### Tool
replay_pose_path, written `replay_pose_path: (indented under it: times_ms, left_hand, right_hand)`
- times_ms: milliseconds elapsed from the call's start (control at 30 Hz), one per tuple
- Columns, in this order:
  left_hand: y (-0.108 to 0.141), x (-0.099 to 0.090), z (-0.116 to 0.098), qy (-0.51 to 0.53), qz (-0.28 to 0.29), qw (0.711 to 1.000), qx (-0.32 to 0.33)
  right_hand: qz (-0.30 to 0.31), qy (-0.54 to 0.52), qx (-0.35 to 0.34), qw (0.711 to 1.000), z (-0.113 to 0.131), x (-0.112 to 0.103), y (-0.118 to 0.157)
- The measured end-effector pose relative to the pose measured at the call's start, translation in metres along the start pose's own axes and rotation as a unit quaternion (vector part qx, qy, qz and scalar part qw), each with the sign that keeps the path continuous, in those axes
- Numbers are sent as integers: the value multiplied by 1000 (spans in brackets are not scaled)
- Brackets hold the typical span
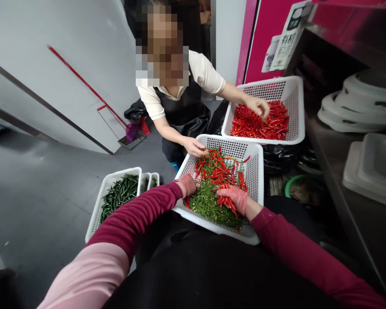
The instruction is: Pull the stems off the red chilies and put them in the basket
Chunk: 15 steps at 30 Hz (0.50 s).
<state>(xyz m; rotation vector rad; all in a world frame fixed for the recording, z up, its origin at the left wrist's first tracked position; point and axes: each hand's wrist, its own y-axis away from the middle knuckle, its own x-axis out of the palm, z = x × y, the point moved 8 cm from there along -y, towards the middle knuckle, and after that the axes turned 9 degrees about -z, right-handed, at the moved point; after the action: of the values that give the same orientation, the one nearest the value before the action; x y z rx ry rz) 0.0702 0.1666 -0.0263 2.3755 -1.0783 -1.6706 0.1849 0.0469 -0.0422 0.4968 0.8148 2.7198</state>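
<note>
In front of me stands a white plastic basket (pixel 260 180) with red chili peppers (pixel 223 171) toward its far side and a heap of green chili stems (pixel 209 206) nearer to me. My right hand (pixel 236 198), in a pinkish glove, is closed around a bunch of red chilies over the stems. My left hand (pixel 187 185), gloved alike, reaches inside the basket's left edge by the stems and a few chilies. Its fingers are partly hidden, so their grip does not show. Across from me, a co-worker's hand (pixel 196 147) hovers at the same basket's far edge.
A second white basket (pixel 297 107) full of red chilies stands at the back right, under the co-worker's other hand (pixel 259 107). Green chilies (pixel 120 195) fill a basket at left. A counter with stacked lids (pixel 363 105) borders the right. A broom (pixel 90 88) leans at the wall.
</note>
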Motion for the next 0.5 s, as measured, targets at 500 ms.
replay_pose_path:
  times_ms: [500]
  left_hand:
    - [45,-10,-97,-256,52,956,133]
  right_hand:
    - [-2,87,-37,995,-8,7,0]
